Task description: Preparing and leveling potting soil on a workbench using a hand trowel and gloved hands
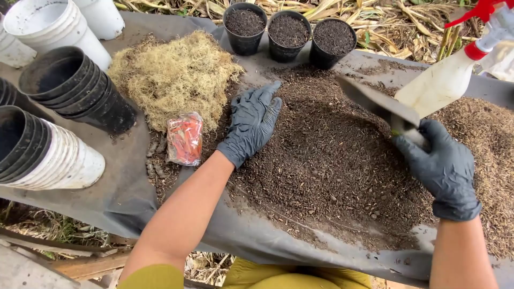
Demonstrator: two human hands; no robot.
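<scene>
The gloved left hand (pixel 252 122) lies spread flat on the heap of dark potting mix (pixel 332 160); the gloved right hand (pixel 441 166) grips a grey metal trowel (pixel 377 101) poised above it. Mixing seems underway; scooping likely needs a downward dig.

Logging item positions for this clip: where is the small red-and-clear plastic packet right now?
In the head view, the plastic packet lies left of centre on the grey sheet, at the moss pile's lower edge, just left of the gloved left hand.
</scene>
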